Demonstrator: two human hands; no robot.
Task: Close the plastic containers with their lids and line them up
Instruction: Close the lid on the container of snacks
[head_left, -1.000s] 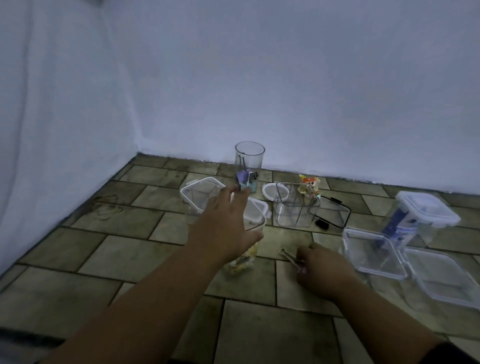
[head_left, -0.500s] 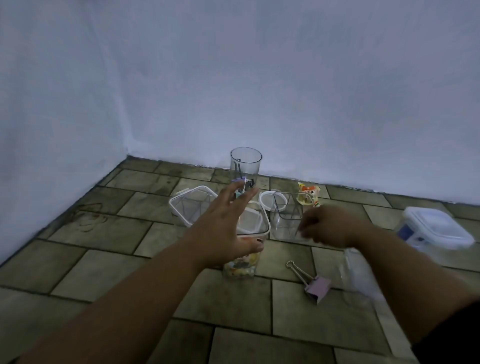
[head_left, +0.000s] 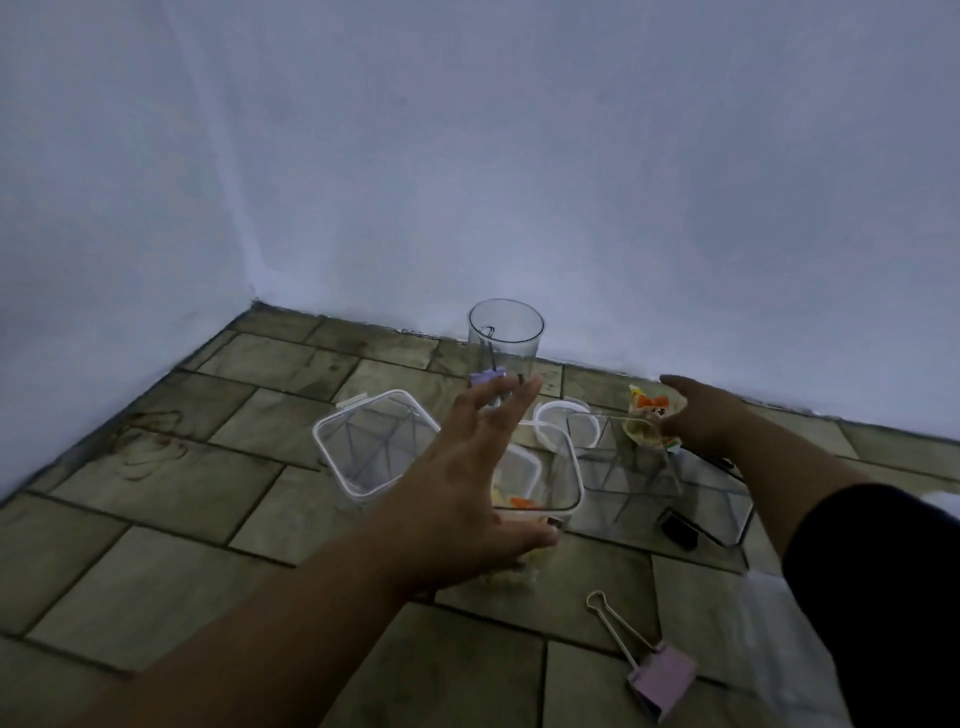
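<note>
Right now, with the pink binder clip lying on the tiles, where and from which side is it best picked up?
Probably by the pink body, pinched across its flat sides from above. The binder clip lies flat, its wire handles stretched along the floor toward the containers; they look thin and low, so harder to pinch. Nothing crowds it.

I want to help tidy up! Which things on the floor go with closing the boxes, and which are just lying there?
For the job:
- tall round container
- white-rimmed square container
- clear square container
- round white lid
- open container by the left hand

Just lying about:
- pink binder clip
- black binder clip
- snack packet at the right hand
</note>
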